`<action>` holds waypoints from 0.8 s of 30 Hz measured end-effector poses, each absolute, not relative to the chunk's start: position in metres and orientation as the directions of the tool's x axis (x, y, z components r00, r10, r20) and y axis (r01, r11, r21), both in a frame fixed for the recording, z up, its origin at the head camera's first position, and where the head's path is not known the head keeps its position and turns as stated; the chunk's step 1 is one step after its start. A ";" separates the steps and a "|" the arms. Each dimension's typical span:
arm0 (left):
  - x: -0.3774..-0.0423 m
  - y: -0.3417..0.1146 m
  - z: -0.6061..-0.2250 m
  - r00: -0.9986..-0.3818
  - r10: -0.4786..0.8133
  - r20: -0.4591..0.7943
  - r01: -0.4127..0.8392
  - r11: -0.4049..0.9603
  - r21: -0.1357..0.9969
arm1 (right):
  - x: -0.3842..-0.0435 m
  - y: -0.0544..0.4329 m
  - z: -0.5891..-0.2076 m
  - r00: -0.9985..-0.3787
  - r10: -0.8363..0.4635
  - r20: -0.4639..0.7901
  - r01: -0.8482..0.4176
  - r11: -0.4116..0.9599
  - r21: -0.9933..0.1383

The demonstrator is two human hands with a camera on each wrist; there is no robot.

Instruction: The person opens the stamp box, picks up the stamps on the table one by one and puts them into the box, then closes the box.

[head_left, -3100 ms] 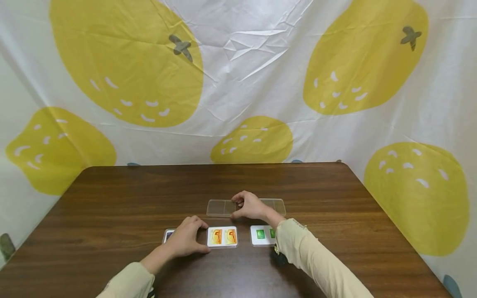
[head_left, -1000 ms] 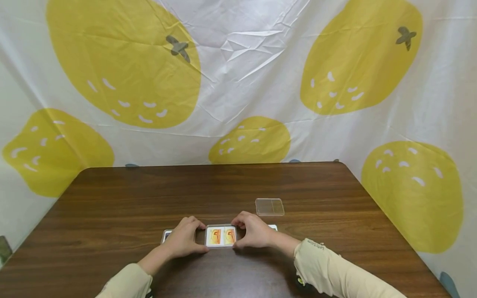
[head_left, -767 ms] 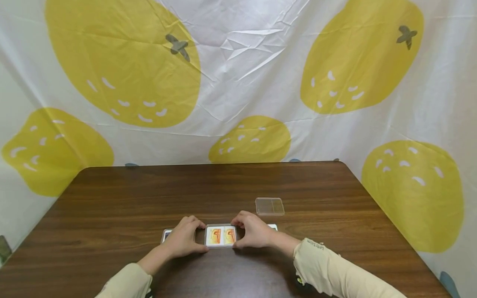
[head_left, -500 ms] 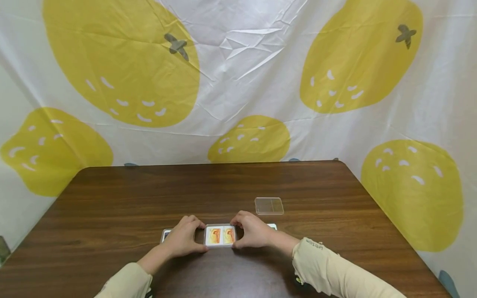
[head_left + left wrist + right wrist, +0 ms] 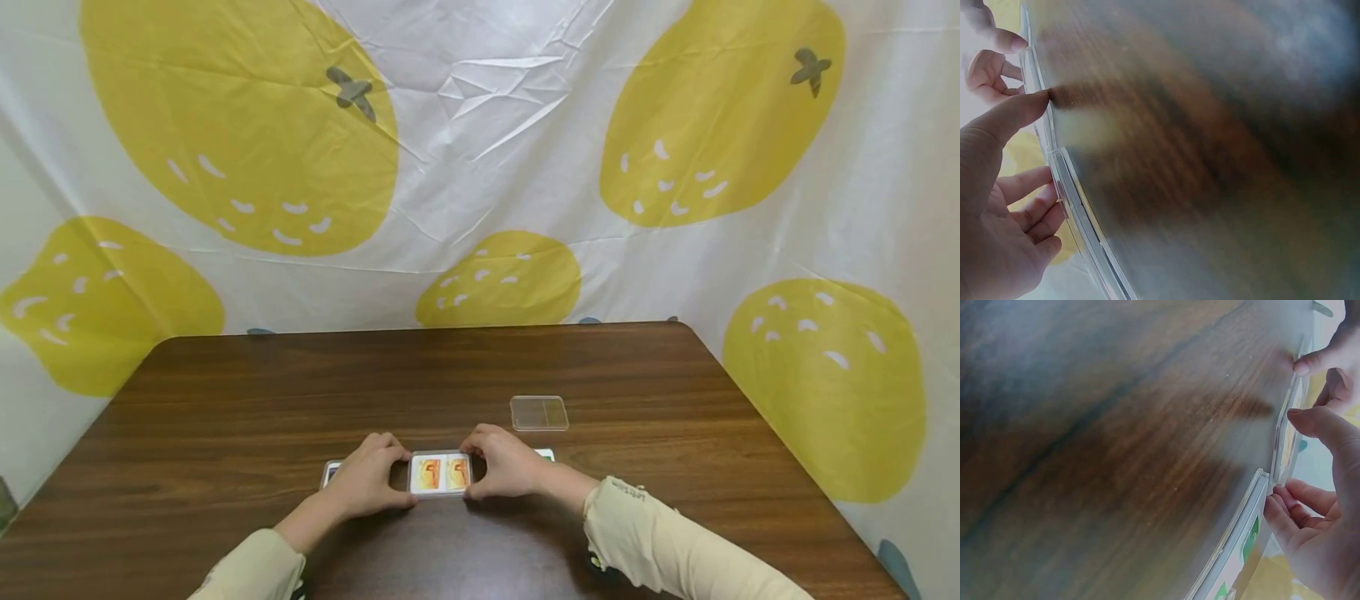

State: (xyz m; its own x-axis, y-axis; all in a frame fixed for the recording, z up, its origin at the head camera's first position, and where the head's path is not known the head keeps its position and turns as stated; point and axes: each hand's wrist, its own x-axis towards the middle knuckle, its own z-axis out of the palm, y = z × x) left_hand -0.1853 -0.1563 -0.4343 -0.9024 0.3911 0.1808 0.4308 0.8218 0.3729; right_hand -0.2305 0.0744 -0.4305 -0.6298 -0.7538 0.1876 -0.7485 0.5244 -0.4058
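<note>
A clear plastic case (image 5: pixel 439 474) lies on the table with two orange-and-yellow pictures on white showing through its top. My left hand (image 5: pixel 366 475) grips its left side, thumb at the near corner and fingers at the far one. On the opposite side my right hand (image 5: pixel 506 463) holds it the same way. In the left wrist view the left thumb (image 5: pixel 1025 109) presses the near edge of the case. Behind my left hand, a second case (image 5: pixel 328 472) with a dark picture is mostly hidden. A third case, with green pictures (image 5: pixel 1249 539), is largely covered by my right hand.
A loose clear plastic lid (image 5: pixel 540 413) lies flat behind my right hand. The brown wooden table (image 5: pixel 247 400) extends behind and to both sides. A white curtain (image 5: pixel 502 150) with yellow fruit prints hangs beyond its far edge.
About three seconds ago, my right hand was at the clear plastic pieces behind; the left one now lies over the orange-picture case. Over the last second both hands have stayed put on that case.
</note>
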 end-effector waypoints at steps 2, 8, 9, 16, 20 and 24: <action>-0.185 -0.156 -0.434 -0.899 0.402 0.175 0.439 0.823 0.361 | -0.230 0.074 -0.430 -0.632 -0.754 0.179 -0.747 0.531 -0.401; -0.186 -0.158 -0.433 -0.879 0.452 0.151 0.476 0.824 0.306 | -0.231 0.074 -0.431 -0.636 -0.755 0.158 -0.742 0.542 -0.396; -0.186 -0.158 -0.433 -0.876 0.460 0.144 0.482 0.825 0.297 | -0.231 0.074 -0.431 -0.637 -0.756 0.154 -0.740 0.543 -0.397; -0.187 -0.160 -0.432 -0.843 0.520 0.138 0.538 0.811 0.229 | -0.233 0.072 -0.426 -0.643 -0.756 0.126 -0.725 0.547 -0.418; -0.187 -0.160 -0.432 -0.832 0.533 0.152 0.554 0.804 0.215 | -0.233 0.072 -0.426 -0.658 -0.744 0.115 -0.701 0.550 -0.454; -0.187 -0.160 -0.433 -0.838 0.521 0.161 0.545 0.806 0.230 | -0.233 0.072 -0.426 -0.673 -0.732 0.105 -0.675 0.550 -0.492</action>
State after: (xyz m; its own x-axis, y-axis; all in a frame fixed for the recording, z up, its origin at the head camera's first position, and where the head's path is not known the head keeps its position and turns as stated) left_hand -0.1866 -0.1601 -0.4333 -0.8383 0.5209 0.1611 0.5451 0.8062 0.2300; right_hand -0.2331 0.0716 -0.4265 -0.6729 -0.7322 0.1051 -0.6750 0.5497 -0.4922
